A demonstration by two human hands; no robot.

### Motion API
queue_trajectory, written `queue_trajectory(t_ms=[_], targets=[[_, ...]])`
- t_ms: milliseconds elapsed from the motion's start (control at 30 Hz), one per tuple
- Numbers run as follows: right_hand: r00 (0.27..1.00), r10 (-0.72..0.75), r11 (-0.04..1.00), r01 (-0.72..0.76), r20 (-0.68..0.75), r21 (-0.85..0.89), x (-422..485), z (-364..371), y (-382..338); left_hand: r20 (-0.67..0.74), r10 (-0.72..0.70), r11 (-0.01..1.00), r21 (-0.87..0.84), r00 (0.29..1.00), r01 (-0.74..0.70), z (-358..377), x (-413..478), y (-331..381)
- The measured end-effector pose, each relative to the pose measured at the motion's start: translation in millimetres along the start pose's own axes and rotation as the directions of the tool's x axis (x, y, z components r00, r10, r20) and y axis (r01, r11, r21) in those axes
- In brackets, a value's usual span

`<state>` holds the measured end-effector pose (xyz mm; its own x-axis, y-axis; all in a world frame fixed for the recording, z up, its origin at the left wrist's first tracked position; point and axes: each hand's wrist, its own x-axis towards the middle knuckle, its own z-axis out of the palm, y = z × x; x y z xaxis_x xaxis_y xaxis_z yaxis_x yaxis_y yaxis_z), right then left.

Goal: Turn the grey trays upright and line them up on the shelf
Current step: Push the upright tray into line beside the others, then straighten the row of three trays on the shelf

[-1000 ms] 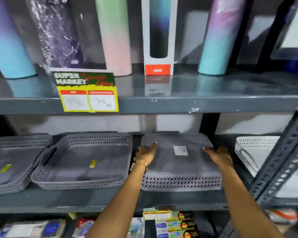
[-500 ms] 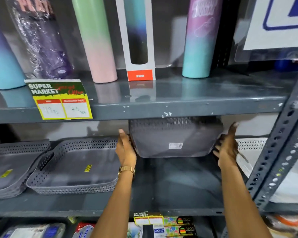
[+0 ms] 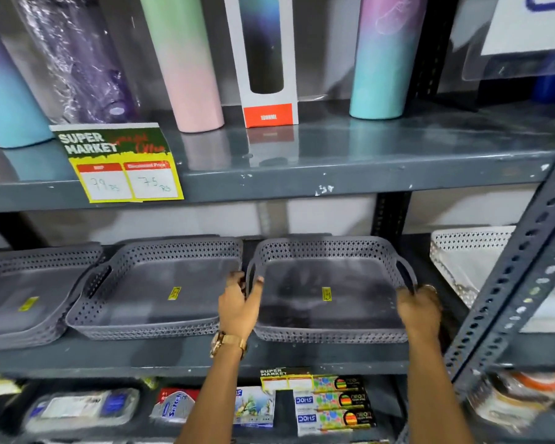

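On the middle shelf (image 3: pixel 302 360) a grey perforated tray (image 3: pixel 330 251) lies upright, open side up, with a yellow sticker inside. My left hand (image 3: pixel 239 307) grips its left handle and my right hand (image 3: pixel 418 307) grips its right handle. Right beside it on the left sits a second upright grey tray (image 3: pixel 161 328), almost touching. Further left lies a stack of grey trays (image 3: pixel 23 334), also open side up and partly cut off by the frame edge.
A white perforated basket (image 3: pixel 462 251) stands to the right behind a slanted slotted steel upright (image 3: pixel 510 299). The upper shelf carries tall bottles and a price tag (image 3: pixel 119 161). Stationery packs fill the shelf below.
The right tray lay upside down one second ago. Both hands lifted it, flipped it over and set it down open side up next to the other trays.
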<state>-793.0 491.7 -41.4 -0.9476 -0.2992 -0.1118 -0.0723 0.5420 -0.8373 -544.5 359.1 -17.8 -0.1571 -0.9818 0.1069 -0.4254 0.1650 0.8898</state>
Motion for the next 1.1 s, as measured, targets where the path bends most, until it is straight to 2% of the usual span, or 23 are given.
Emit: queue_trajectory(t_ms=[67, 133, 167, 233, 300, 367, 467, 533, 600, 700, 800, 967, 1100], targets=[[0.978, -0.185, 0.950, 0.154, -0.092, -0.273, -18, 13, -4, -0.037, 0.139, 0.990, -0.003, 0.990, -0.139, -14, -4, -6], [0.931, -0.362, 0.888, 0.329, -0.048, -0.322, -45, 33, -18, -0.071, 0.274, 0.962, 0.009, 0.959, -0.274, -35, -5, -17], [0.916, -0.399, 0.864, 0.393, 0.047, -0.314, -61, 44, -26, -0.087, 0.317, 0.948, 0.033, 0.944, -0.316, -46, -3, -23], [0.882, -0.374, 0.841, 0.452, 0.285, -0.297, -98, 68, -42, -0.126, 0.346, 0.937, 0.100, 0.930, -0.335, -75, 6, -40], [0.847, -0.359, 0.789, 0.501, 0.393, -0.357, -135, 94, -53, -0.181, 0.334, 0.935, 0.188, 0.925, -0.300, -112, 21, -64], [0.854, -0.372, 0.741, 0.510, 0.364, -0.437, -158, 112, -62, -0.216, 0.282, 0.928, 0.311, 0.935, -0.208, -145, 35, -83], [0.900, -0.324, 0.775, 0.429, 0.291, -0.464, -184, 139, -82, -0.243, 0.124, 0.845, 0.534, 0.962, 0.026, -204, 62, -111], [0.928, -0.265, 0.815, 0.361, 0.261, -0.455, -190, 154, -94, -0.232, 0.001, 0.790, 0.596, 0.973, 0.142, -237, 80, -126], [0.940, -0.215, 0.849, 0.315, 0.266, -0.425, -195, 175, -105, -0.171, -0.100, 0.769, 0.612, 0.980, 0.185, -268, 99, -140], [0.928, -0.179, 0.844, 0.316, 0.328, -0.434, -190, 188, -110, -0.048, -0.176, 0.763, 0.625, 0.983, 0.167, -287, 119, -150], [0.913, -0.223, 0.838, 0.358, 0.341, -0.411, -193, 198, -109, 0.054, -0.118, 0.788, 0.613, 0.992, 0.060, -296, 127, -167], [0.914, -0.250, 0.851, 0.365, 0.319, -0.378, -184, 210, -107, 0.082, 0.030, 0.767, 0.637, 0.996, -0.076, -297, 125, -177], [0.914, -0.219, 0.871, 0.341, 0.341, -0.355, -164, 222, -113, 0.052, 0.009, 0.802, 0.597, 0.999, -0.038, -289, 142, -169]])
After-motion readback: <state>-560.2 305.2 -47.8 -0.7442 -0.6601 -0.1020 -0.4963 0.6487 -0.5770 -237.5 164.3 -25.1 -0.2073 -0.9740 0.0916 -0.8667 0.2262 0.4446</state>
